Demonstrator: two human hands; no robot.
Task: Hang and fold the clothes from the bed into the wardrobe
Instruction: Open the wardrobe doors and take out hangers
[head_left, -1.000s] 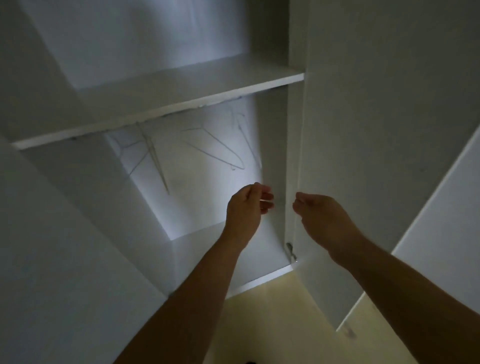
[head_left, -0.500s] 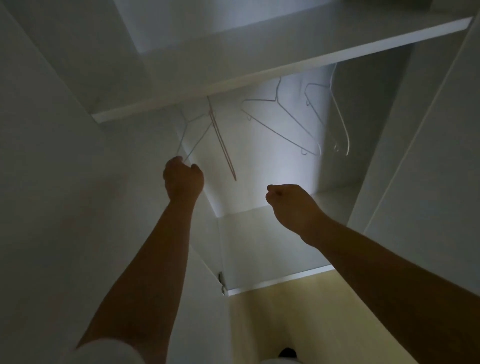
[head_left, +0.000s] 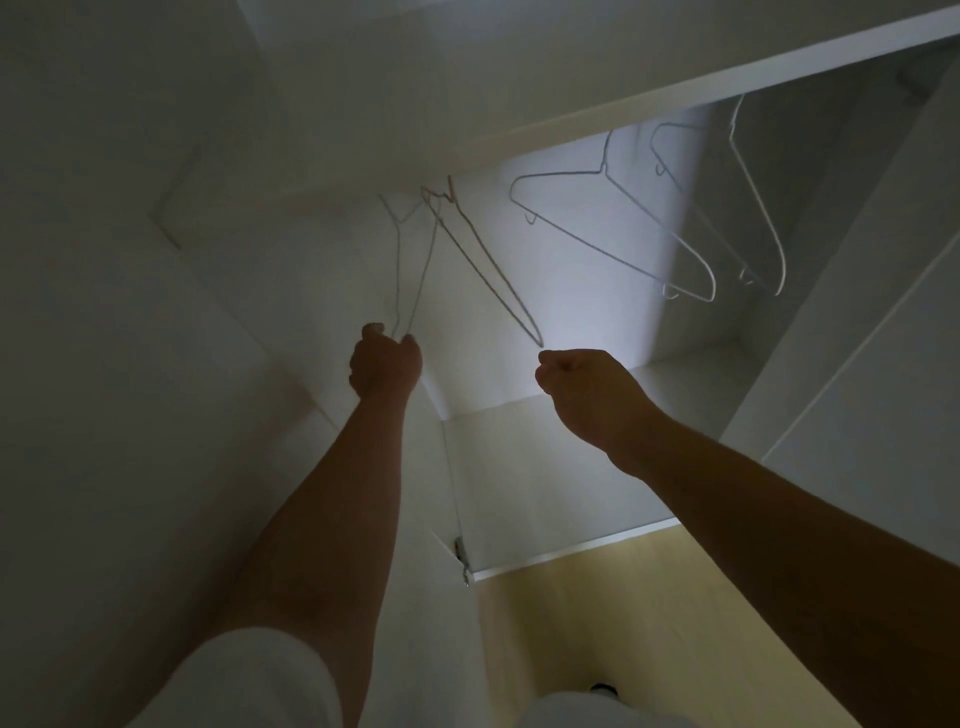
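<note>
I look up into a dim white wardrobe whose shelf (head_left: 597, 98) runs across the top. Several thin wire hangers hang under it. My left hand (head_left: 385, 364) reaches up and pinches the bottom corner of the leftmost pale hanger (head_left: 413, 270). A pinkish hanger (head_left: 488, 270) hangs just right of it. My right hand (head_left: 584, 387) is curled in a loose fist below that hanger's lower tip and holds nothing. Further right hang a white hanger (head_left: 618, 234) and another white hanger (head_left: 753, 208). No clothes are in view.
The open wardrobe door (head_left: 130, 364) fills the left side, with a hinge (head_left: 460, 551) low on its edge. A second white panel (head_left: 872, 338) stands at the right. The wardrobe floor (head_left: 561, 467) lies below the hangers, with pale yellow room floor (head_left: 597, 623) in front.
The view has turned left and up. My left hand rose from the middle of the wardrobe to the leftmost hanger and took hold of its lower corner. My right hand followed, curled.
</note>
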